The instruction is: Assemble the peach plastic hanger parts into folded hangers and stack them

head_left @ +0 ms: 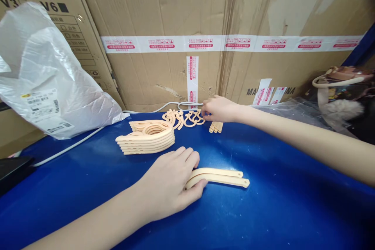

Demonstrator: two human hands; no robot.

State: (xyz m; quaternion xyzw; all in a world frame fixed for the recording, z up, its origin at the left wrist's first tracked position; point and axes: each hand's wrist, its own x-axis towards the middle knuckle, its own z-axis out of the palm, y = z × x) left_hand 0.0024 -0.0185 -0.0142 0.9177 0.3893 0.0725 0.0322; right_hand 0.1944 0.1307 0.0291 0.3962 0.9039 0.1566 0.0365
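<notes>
Two curved, cream plastic hanger arms [222, 176] lie side by side on the blue table, and my left hand [175, 181] grips their left ends between thumb and fingers. At the back of the table my right hand [218, 108] reaches down with bent fingers at the cream hooks [191, 118]; whether it has hold of one is hidden. Just right of those hooks lie several short cream pieces [216, 127]. Left of centre sits a stack of cream curved hanger parts [148, 140], with more loose curved pieces [175, 118] behind it.
A large taped cardboard box [164, 74] stands along the table's back edge. At the left are a white plastic parcel bag [49, 82], a white cable [68, 148] and a dark flat object [14, 172]. Clear plastic wrap [299, 115] and a bag with a pompom [345, 107] lie right.
</notes>
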